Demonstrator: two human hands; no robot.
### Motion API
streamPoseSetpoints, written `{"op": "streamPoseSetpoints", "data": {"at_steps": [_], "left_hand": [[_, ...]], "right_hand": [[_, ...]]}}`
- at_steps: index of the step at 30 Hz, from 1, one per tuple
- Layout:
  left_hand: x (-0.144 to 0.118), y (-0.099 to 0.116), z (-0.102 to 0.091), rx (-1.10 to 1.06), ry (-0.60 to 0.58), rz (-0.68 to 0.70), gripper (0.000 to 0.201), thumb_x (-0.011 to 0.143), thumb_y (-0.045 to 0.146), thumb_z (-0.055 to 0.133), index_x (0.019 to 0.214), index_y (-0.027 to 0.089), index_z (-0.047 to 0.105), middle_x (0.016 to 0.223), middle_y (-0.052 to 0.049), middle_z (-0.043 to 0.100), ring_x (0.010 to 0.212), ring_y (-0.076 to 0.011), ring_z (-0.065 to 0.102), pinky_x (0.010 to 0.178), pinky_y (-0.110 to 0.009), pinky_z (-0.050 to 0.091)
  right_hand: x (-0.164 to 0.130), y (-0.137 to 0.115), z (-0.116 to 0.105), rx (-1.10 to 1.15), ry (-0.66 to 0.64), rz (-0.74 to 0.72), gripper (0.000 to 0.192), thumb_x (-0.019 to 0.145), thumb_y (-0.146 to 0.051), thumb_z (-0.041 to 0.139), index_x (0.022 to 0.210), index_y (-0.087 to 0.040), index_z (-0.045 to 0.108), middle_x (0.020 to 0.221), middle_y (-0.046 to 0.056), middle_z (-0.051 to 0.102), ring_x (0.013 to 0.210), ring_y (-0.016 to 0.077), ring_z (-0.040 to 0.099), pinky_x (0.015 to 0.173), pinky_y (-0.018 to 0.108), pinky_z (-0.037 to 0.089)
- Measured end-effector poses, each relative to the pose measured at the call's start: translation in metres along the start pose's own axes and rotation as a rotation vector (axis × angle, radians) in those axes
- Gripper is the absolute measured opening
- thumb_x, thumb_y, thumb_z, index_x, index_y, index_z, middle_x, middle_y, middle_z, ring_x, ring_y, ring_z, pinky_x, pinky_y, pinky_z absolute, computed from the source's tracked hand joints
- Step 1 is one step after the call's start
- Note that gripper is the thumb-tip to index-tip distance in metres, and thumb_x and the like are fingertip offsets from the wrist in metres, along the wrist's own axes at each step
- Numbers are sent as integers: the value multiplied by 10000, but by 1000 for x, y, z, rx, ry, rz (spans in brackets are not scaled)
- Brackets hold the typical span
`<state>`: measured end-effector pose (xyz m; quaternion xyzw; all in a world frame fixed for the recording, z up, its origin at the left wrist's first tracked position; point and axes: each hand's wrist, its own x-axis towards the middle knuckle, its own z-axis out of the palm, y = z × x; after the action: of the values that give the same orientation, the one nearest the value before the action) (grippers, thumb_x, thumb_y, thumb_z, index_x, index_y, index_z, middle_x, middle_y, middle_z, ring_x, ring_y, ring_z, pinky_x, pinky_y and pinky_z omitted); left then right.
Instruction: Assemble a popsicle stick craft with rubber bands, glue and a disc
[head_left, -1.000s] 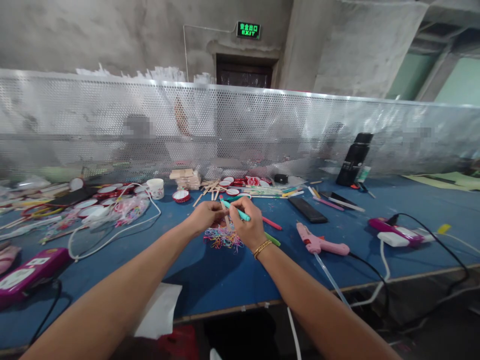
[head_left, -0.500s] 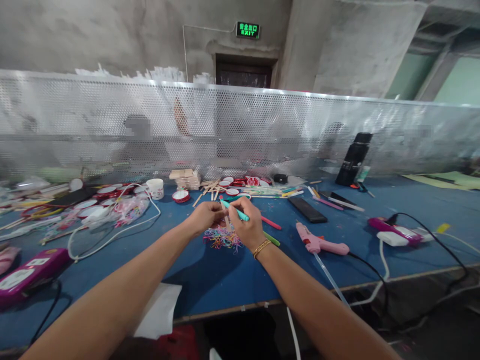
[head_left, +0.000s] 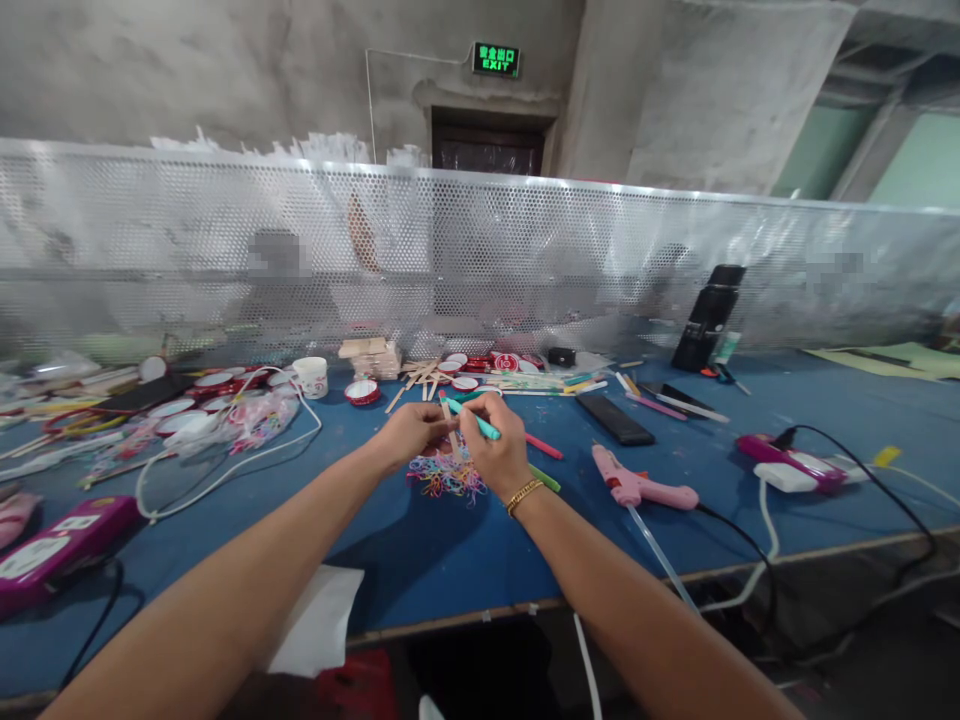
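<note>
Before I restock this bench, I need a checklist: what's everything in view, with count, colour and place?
pen: one, turquoise, centre, held
wooden stick: one, pale, centre, held
threads: many, multicoloured, centre
loose markers: two, red and green, right of centre
glue gun: one, pink, right
flat slabs: two, black, right
bottle: one, black, back right
paper cup: one, white, back left
round lids: several, red and white, back and left
wooden pieces: many, pale, back
devices: two, purple and white, far left and right
table: one, blue, throughout
perforated screen: one, silver, behind
exit sign: one, green-lettered, top
other clutter: mixed, uncountable
bracelet: one, gold, right wrist
left hand: one, bare, centre
right hand: one, bare, centre
</note>
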<state>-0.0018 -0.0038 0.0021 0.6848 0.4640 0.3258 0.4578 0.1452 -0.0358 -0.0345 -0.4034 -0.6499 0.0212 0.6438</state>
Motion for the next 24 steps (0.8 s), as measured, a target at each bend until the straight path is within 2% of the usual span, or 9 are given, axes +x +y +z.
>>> {"op": "streamPoseSetpoints", "data": {"at_steps": [13,24], "left_hand": [[2,-2,-1,-7,-11,17,372,654,478,761,657,158,570,601,-21,643,561,-130,607,521,-223,387],[-1,2,0,-12,1,6,405,612,497,784,652,163,558,593,-22,642,562,-136,608,514,-225,385]], "right_hand": [[0,2,0,-7,5,-8,109,875,-268,510,804,-206,566,738,18,630,711,160,586,673,269,448],[1,3,0,-10,11,-11,105,874,-267,515,805,-205,564,741,21,630,714,161,593,679,269,453]]}}
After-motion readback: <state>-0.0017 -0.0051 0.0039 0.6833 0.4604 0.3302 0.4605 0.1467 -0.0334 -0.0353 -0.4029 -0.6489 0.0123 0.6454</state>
